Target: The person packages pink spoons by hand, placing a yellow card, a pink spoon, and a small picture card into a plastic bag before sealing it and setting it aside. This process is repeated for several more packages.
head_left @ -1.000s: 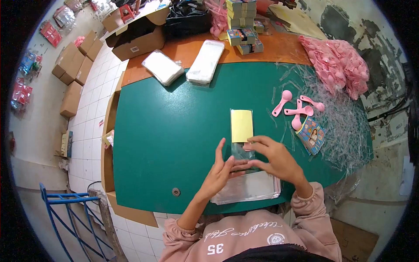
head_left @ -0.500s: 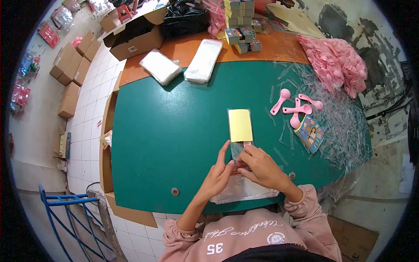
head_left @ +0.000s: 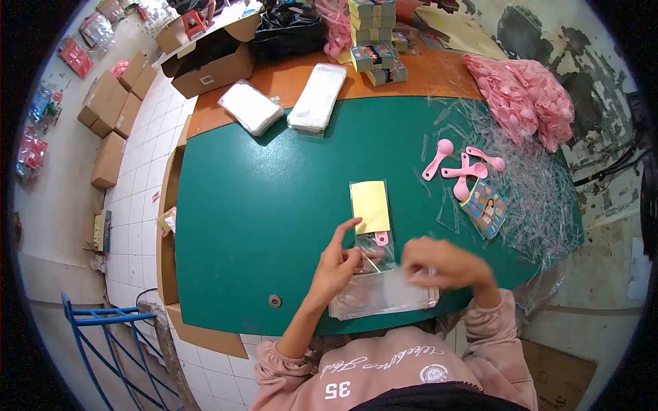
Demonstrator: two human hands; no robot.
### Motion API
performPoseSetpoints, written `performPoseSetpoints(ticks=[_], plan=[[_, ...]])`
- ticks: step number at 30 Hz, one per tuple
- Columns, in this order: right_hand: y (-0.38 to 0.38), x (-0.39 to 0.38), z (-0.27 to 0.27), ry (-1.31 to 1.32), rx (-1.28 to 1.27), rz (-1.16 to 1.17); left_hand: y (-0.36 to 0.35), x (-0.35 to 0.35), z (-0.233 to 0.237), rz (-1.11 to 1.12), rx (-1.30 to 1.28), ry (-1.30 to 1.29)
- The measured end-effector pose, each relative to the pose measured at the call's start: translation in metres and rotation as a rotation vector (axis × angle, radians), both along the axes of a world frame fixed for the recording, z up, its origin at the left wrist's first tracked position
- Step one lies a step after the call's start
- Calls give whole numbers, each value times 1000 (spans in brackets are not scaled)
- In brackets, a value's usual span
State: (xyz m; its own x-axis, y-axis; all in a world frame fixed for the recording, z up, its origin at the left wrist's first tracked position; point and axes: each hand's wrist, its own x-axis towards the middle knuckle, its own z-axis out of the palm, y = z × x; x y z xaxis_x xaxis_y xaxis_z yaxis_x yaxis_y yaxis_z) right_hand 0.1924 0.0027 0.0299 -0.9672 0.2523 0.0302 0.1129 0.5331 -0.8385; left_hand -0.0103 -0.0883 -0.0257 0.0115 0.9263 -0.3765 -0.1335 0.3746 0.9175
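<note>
A clear plastic bag (head_left: 371,212) lies on the green table (head_left: 260,205), holding a yellow card and a pink spoon whose handle end (head_left: 382,238) shows below the card. My left hand (head_left: 337,264) pinches the bag's near end, index finger raised. Blurred with motion, my right hand (head_left: 445,264) hovers to the right of the bag, above a stack of empty clear bags (head_left: 380,294) at the table's near edge. What its fingers hold cannot be made out.
Loose pink spoons (head_left: 460,171) and a pile of printed cards (head_left: 486,209) lie to the right amid clear plastic strips. A heap of pink spoons (head_left: 528,103), two bag stacks (head_left: 319,96), card boxes (head_left: 377,55) and a cardboard box (head_left: 212,58) sit at the far side.
My right hand has pulled away from the bag's near end toward the right. The bag with the yellow card has shifted slightly left and tilted. My left hand stays on the bag.
</note>
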Motion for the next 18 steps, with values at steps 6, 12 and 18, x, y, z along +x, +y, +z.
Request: performPoseSetpoints(ticks=[6, 12, 18], plan=[[135, 143, 10, -210, 342, -784, -3, 1, -1, -58, 13, -212], [77, 114, 10, -206, 693, -1105, -1, 7, 5, -19, -24, -253], [-25, -5, -30, 21, 158, -509, -9, 3, 15, -81, -68, -212]])
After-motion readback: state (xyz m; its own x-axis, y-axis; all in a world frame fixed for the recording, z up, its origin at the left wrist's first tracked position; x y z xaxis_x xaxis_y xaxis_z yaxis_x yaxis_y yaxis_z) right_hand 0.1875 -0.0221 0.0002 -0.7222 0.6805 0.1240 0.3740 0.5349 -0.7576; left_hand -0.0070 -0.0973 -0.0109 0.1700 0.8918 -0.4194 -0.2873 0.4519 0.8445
